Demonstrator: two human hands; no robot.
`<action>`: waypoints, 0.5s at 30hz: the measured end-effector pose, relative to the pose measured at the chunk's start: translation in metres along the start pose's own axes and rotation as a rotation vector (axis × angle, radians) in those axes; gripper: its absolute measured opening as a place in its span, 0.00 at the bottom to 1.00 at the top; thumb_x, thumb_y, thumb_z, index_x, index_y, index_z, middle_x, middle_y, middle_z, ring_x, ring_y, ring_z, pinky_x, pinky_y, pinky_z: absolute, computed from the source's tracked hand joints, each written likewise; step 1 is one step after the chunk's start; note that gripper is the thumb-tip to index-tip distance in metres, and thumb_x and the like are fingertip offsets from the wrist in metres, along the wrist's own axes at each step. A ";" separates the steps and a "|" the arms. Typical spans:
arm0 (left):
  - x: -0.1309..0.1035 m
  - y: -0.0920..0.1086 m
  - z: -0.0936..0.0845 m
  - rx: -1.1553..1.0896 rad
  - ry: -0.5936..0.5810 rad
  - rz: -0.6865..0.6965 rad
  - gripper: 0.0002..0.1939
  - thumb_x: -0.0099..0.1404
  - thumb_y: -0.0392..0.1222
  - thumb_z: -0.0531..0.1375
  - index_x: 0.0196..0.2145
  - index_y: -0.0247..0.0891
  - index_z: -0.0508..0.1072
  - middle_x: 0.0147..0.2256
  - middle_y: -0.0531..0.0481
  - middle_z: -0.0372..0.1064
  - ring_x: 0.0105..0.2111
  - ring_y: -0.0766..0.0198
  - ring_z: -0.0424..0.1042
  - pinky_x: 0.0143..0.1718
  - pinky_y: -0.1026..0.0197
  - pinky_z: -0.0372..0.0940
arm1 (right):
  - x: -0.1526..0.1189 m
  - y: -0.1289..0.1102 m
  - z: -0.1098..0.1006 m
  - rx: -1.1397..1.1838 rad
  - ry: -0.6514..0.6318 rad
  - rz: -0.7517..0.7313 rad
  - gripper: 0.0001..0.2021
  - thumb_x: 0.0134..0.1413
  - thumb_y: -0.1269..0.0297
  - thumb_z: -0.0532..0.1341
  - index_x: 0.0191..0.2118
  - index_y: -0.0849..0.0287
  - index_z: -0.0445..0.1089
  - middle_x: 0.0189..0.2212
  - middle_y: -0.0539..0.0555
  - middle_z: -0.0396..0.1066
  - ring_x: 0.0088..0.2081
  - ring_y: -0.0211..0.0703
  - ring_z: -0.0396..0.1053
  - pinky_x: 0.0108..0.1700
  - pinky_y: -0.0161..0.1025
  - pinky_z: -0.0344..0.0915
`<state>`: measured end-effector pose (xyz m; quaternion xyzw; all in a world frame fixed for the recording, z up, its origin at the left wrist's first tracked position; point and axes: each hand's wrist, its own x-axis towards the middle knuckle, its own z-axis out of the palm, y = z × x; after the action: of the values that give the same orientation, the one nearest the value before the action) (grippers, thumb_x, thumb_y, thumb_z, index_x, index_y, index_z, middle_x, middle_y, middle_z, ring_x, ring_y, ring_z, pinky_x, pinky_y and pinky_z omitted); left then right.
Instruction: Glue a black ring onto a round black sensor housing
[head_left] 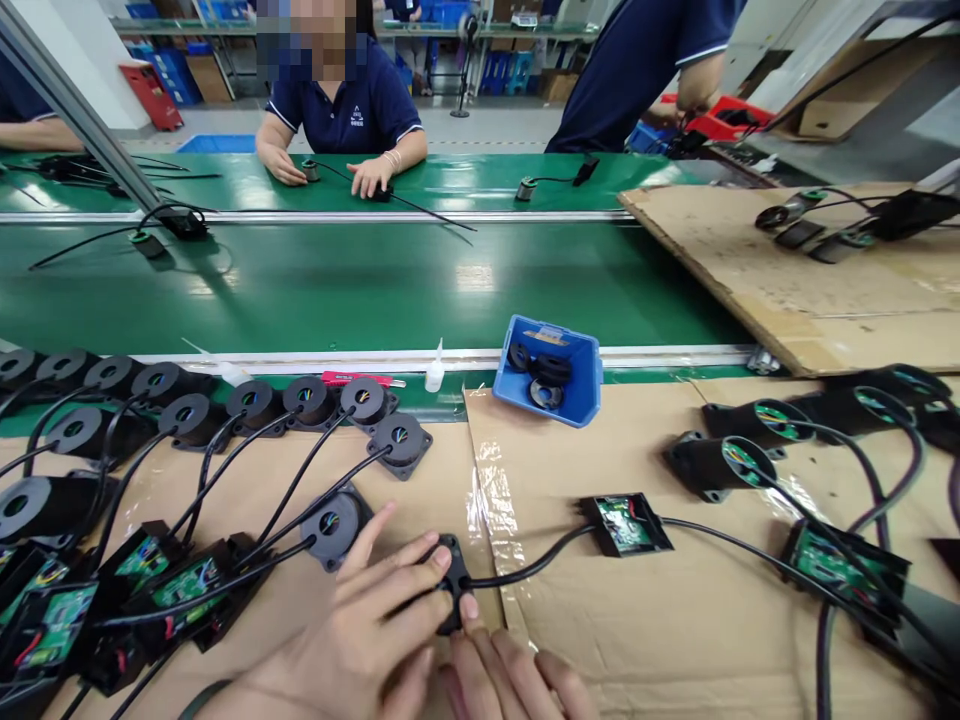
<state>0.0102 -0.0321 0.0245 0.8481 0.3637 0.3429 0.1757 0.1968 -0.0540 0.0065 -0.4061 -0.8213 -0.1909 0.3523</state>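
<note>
Black cable-end housing (452, 590) pinched between left hand (360, 630) and right hand (510, 680) fingertips, bare cardboard (675, 620) rightward.

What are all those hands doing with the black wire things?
A person's left hand and right hand press together on a small black round part at the end of a black cable, on brown cardboard. The cable runs to an open black box with a green circuit board. Finished-looking ones sit in rows at left.
</note>
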 end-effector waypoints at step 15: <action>0.019 -0.006 0.000 -0.870 -0.049 -0.643 0.15 0.71 0.47 0.56 0.52 0.40 0.69 0.48 0.43 0.76 0.49 0.55 0.75 0.49 0.56 0.71 | 0.023 0.005 -0.006 -0.001 -0.152 -0.255 0.12 0.59 0.82 0.58 0.34 0.62 0.77 0.28 0.53 0.79 0.29 0.36 0.72 0.33 0.35 0.62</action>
<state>0.0172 -0.0136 0.0296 0.5509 0.4251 0.3709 0.6150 0.1940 -0.0423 0.0272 -0.3122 -0.8904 -0.2032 0.2617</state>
